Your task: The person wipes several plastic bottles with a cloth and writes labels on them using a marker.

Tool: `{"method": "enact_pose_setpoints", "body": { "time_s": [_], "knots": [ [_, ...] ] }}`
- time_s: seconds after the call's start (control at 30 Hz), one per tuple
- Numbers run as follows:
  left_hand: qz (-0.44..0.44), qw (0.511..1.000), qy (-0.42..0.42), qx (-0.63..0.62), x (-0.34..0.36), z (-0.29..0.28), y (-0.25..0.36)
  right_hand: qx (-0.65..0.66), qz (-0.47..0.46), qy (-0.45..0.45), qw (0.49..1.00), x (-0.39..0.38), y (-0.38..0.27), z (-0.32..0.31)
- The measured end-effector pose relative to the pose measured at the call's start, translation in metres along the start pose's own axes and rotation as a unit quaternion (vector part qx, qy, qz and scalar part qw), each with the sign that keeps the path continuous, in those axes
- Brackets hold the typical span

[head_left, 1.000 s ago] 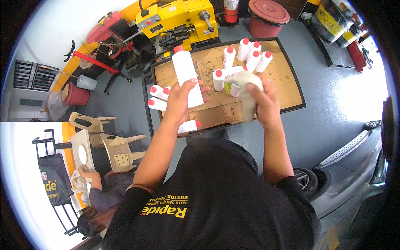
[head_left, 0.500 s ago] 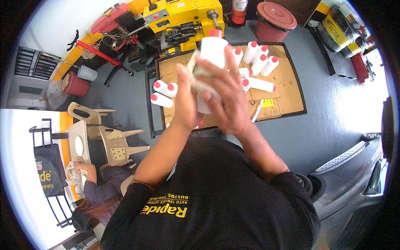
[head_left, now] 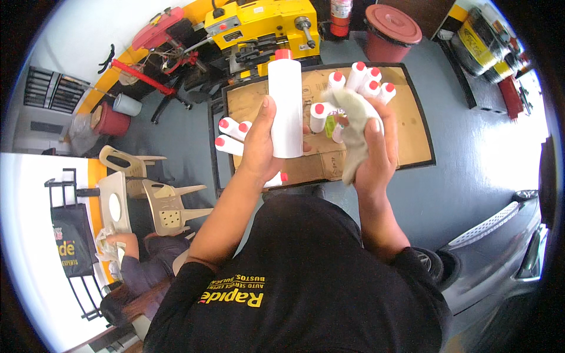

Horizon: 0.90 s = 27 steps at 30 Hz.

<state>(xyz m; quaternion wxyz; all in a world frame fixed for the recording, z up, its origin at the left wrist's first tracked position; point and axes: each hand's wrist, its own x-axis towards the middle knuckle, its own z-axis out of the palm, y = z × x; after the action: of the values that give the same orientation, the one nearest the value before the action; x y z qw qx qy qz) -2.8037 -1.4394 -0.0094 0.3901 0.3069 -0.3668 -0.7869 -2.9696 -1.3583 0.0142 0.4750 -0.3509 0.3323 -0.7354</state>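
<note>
A white cylindrical bottle with a red cap (head_left: 285,106) stands upright in the grip of my left hand (head_left: 260,141). My right hand (head_left: 379,153) is closed on a pale grey cloth (head_left: 356,138), held just to the right of the bottle and apart from it. Beneath both hands lies a cardboard-covered surface with a dark border (head_left: 415,132). On it are several similar red-capped bottles (head_left: 356,76), some upright at the back and middle, others (head_left: 229,143) lying at the left. Part of the middle group is hidden by the cloth and my right hand.
Beyond the bottles are a yellow machine (head_left: 259,26), a red lidded bin (head_left: 391,35) and drums (head_left: 479,41). At the left are beige plastic chairs (head_left: 168,206) and another person (head_left: 141,276). A grey car (head_left: 488,253) is at the right.
Half a second ago both hands were together with the cloth over the bottle. Now my right hand has drawn the cloth away rightward, leaving the bottle uncovered in my left hand.
</note>
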Motion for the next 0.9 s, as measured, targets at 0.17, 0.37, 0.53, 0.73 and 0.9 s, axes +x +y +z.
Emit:
{"method": "enact_pose_setpoints", "body": {
  "time_s": [0.17, 0.37, 0.53, 0.73, 0.9],
  "knots": [
    [0.135, 0.985, -0.024, 0.104, 0.005, 0.038, -0.022, -0.46, -0.251, -0.07, 0.849, 0.024, 0.033, 0.011],
    [0.101, 0.982, -0.024, 0.16, 0.015, 0.014, -0.03, -0.483, -0.258, -0.063, 0.834, 0.043, 0.033, 0.014],
    [0.012, 0.989, -0.022, 0.143, 0.006, 0.009, -0.031, -0.387, -0.19, -0.044, 0.901, 0.083, 0.043, -0.003],
    [-0.003, 0.999, 0.044, 0.025, 0.006, -0.004, -0.031, 0.046, 0.096, 0.035, 0.994, 0.081, 0.052, -0.041],
    [-0.17, 0.978, -0.036, -0.116, -0.003, -0.029, -0.039, 0.078, 0.18, -0.069, 0.978, 0.051, 0.058, -0.022]
  ]
}}
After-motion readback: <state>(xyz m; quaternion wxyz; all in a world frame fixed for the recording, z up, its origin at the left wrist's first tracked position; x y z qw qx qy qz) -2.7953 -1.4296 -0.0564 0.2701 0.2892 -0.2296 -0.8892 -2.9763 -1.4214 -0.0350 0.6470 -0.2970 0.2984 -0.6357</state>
